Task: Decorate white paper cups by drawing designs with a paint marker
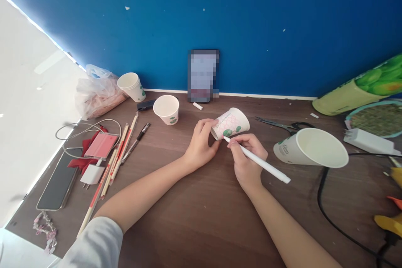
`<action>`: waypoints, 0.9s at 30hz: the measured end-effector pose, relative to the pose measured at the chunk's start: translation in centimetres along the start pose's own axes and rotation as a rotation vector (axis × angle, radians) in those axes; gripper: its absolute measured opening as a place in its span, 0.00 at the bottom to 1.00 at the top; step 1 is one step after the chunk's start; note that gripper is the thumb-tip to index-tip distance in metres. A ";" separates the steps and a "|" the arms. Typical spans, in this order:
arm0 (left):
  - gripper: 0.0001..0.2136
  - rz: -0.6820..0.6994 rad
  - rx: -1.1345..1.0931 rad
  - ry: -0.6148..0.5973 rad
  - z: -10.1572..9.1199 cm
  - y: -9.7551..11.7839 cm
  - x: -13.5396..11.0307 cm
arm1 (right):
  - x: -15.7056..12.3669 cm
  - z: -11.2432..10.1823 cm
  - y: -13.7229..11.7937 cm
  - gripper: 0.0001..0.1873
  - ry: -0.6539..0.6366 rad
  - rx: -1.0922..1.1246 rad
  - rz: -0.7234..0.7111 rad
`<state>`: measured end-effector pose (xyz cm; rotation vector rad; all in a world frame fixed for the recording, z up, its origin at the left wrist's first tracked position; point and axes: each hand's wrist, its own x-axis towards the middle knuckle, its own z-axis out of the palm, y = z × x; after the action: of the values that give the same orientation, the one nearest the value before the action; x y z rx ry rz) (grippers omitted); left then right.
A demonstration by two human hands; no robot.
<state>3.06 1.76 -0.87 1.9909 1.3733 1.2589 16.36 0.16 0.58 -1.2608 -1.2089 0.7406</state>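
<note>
Head view: at the centre, the left hand (202,144) is reaching in from the lower left, thumb and fingers gripping a paper cup (233,122) by its base end. From the lower right, the right hand (249,157) is pinching a white pen (265,165), its tip pointing up-left at the cup's wall, its long axis sloping to the lower right. Lying on its side, the cup is facing its mouth right and slightly up. Upper left, a nested cup stack (135,90) is standing; nearer centre, a lone cup (171,116) is opening upward. At right, a big cup (287,149) is opening rightward.
</note>
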 end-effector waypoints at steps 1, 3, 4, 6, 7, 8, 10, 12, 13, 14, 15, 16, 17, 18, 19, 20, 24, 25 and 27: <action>0.22 -0.002 -0.002 -0.001 0.0 0.0 0.0 | 0.0 0.0 0.0 0.04 0.001 -0.003 0.000; 0.22 -0.006 -0.007 -0.005 0.0 0.0 0.0 | 0.0 0.0 0.0 0.04 0.005 -0.006 -0.005; 0.23 -0.008 -0.009 -0.008 0.0 0.0 0.0 | 0.0 0.0 -0.1 0.04 0.006 -0.006 -0.010; 0.23 -0.010 -0.011 -0.012 0.0 0.0 0.0 | 0.0 0.0 0.0 0.04 0.007 -0.005 -0.010; 0.22 -0.010 -0.010 -0.012 0.0 0.1 0.0 | 0.0 0.0 0.0 0.04 0.006 -0.002 -0.006; 0.22 -0.010 -0.010 -0.012 0.0 0.1 0.0 | 0.0 0.0 0.0 0.04 0.004 0.001 0.000; 0.22 -0.007 -0.009 -0.012 -0.1 0.1 0.0 | 0.1 0.0 0.1 0.04 0.000 0.010 0.004; 0.22 -0.005 -0.009 -0.011 -0.1 0.1 0.0 | 0.1 0.0 0.1 0.04 -0.001 0.015 -0.008; 0.22 -0.004 -0.009 -0.012 -0.1 0.1 0.0 | 0.1 -0.1 0.1 0.04 -0.002 0.014 -0.014; 0.22 -0.004 -0.008 -0.014 -0.1 0.1 0.1 | 0.1 -0.1 0.1 0.04 -0.003 0.010 -0.017; 0.22 -0.006 -0.007 -0.017 -0.2 0.1 0.1 | 0.1 -0.1 0.1 0.04 -0.002 0.006 -0.018; 0.22 -0.010 -0.005 -0.018 -0.2 0.1 0.1 | 0.1 -0.1 0.1 0.04 -0.003 0.001 -0.017; 0.22 -0.015 -0.002 -0.020 -0.2 0.2 0.1 | 0.1 -0.1 0.0 0.04 -0.003 -0.005 -0.015; 0.22 -0.019 -0.001 -0.021 -0.2 0.2 0.1 | 0.1 -0.1 0.0 0.05 -0.003 -0.008 -0.012; 0.22 -0.021 -0.002 -0.023 -0.2 0.2 0.1 | 0.1 -0.1 0.0 0.05 -0.006 -0.009 -0.008; 0.22 -0.021 -0.003 -0.022 -0.2 0.2 0.2 | 0.1 -0.1 0.1 0.05 -0.008 -0.009 -0.003; 0.22 -0.035 -0.008 -0.025 -0.2 0.3 0.2 | 0.1 -0.1 0.2 0.05 0.005 0.003 0.005; 0.22 -0.043 -0.008 -0.026 -0.2 0.3 0.2 | 0.1 -0.1 0.2 0.05 0.017 0.003 0.000; 0.24 -0.060 -0.010 -0.032 -0.2 0.5 0.2 | 0.0 -0.2 0.3 0.05 0.043 0.001 -0.007</action>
<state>3.11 1.66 -0.33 1.9402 1.3977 1.2007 16.56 0.18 0.32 -1.2650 -1.1777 0.7058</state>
